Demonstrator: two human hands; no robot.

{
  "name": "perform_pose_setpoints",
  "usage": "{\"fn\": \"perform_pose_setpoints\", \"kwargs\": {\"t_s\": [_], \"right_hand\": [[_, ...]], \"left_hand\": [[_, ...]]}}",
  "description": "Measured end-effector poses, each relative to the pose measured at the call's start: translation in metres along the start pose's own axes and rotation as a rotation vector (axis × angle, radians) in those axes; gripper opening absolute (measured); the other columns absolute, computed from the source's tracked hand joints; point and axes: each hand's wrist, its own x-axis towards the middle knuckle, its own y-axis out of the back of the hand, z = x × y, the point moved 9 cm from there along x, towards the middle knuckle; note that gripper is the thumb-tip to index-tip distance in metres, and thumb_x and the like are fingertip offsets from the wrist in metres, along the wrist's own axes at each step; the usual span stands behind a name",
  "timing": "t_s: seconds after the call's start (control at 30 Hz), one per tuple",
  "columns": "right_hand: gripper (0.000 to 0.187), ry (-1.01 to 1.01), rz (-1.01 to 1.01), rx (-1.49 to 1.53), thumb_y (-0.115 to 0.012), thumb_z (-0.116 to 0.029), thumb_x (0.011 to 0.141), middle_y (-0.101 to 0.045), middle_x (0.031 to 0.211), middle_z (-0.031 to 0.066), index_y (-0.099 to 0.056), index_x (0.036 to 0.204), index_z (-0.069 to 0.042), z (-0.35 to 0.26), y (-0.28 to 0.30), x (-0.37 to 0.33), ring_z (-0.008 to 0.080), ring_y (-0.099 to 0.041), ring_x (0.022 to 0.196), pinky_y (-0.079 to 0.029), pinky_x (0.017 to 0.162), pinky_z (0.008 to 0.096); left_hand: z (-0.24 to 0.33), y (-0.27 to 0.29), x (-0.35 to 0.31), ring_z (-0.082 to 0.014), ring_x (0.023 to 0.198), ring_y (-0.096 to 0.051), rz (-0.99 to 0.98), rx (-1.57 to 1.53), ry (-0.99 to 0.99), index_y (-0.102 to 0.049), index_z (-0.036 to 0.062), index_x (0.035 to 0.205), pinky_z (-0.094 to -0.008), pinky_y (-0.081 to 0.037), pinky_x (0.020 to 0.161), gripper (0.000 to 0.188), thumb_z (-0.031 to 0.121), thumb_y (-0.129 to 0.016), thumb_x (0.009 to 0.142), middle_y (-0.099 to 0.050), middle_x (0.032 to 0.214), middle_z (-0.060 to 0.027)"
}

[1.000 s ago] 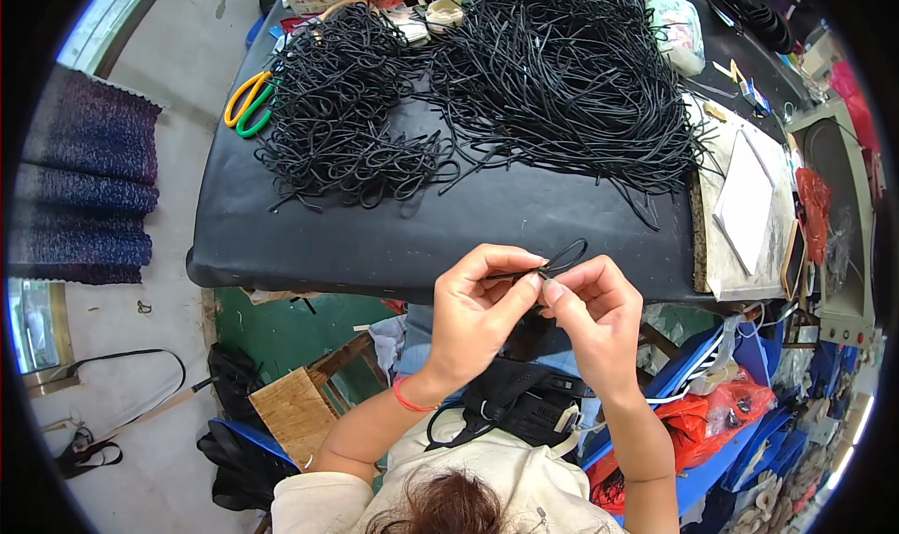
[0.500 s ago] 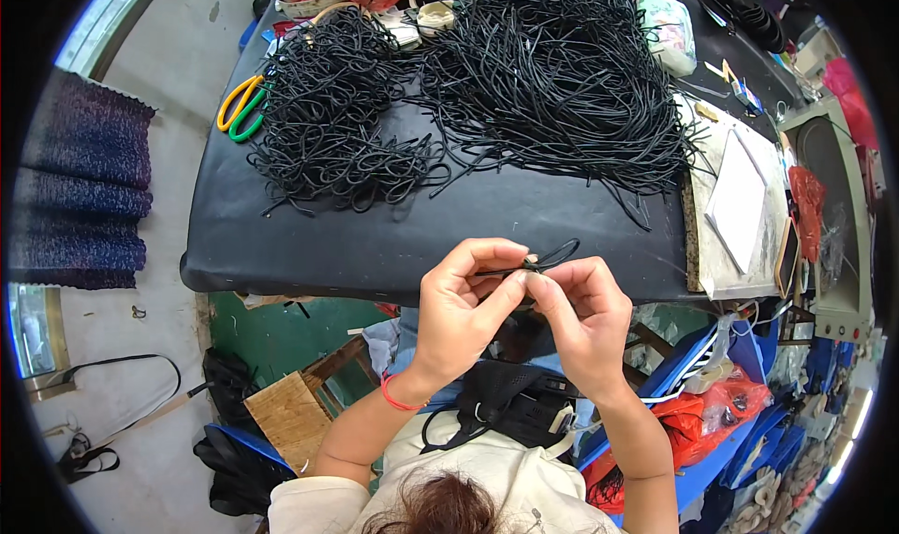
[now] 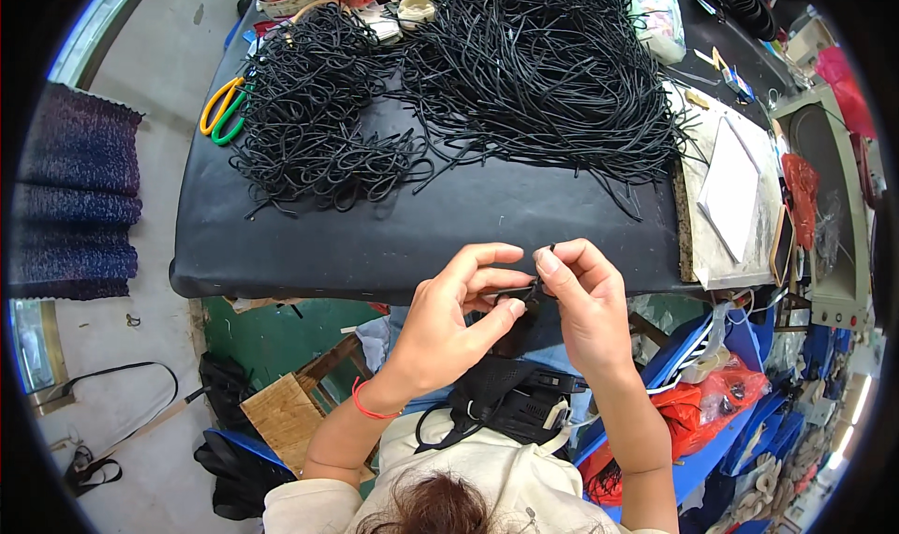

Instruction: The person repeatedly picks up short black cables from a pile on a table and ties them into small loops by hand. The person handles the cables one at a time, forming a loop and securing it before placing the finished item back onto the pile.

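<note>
Far left of the fingers [image 3: 592, 264], dark-blue curtain [image 3: 77, 201]; upper left, yellow-and-green-handled scissors [image 3: 225, 111]; lower left, wooden stool [image 3: 284, 416]; lower right, red plastic bag [image 3: 729, 393].

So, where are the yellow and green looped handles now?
In the head view, the handles lie left of the smaller black cord pile, near the left edge of the black table.

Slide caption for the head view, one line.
Left hand and right hand handle a black cord, with a smaller cord pile and a larger cord pile on the dark table beyond.
</note>
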Motion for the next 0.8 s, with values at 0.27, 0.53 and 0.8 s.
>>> {"fn": "perform_pose_setpoints", "kwargs": {"t_s": [0.27,0.53,0.8], "right_hand": [[0.013,0.095,0.080,-0.026,-0.062,-0.015,0.086,-0.055,0.078,-0.0032,-0.056,0.086,-0.004,-0.002,0.003,-0.006,0.0018,-0.046,0.069,-0.039,0.063,0.0172],[0.020,0.011,0.026,-0.092,-0.057,-0.023,0.089,-0.053,0.073,-0.0053,-0.057,0.085,-0.003,-0.008,0.005,-0.001,0.0006,-0.042,0.064,-0.036,0.058,0.0181],[0.024,0.038,-0.027,-0.209,-0.058,-0.020,0.088,-0.050,0.067,-0.0055,-0.052,0.072,-0.004,-0.010,0.002,-0.003,-0.0001,-0.039,0.061,-0.032,0.054,0.0168]], "left_hand": [[0.007,-0.012,0.000,-0.0075,0.065,-0.058,-0.009,0.170,-0.139,-0.063,-0.0025,0.087,-0.0223,-0.047,0.059,0.012,0.006,-0.066,0.079,-0.065,0.079,-0.0083],[0.026,-0.007,-0.003,-0.0129,0.061,-0.059,0.048,0.350,-0.292,-0.062,-0.0025,0.087,-0.0247,-0.047,0.057,0.013,0.008,-0.066,0.079,-0.063,0.075,-0.0097],[0.015,-0.002,-0.004,-0.0140,0.068,-0.064,-0.011,0.238,-0.175,-0.062,-0.0028,0.086,-0.0241,-0.050,0.061,0.011,0.007,-0.061,0.082,-0.065,0.077,-0.0105]]}}
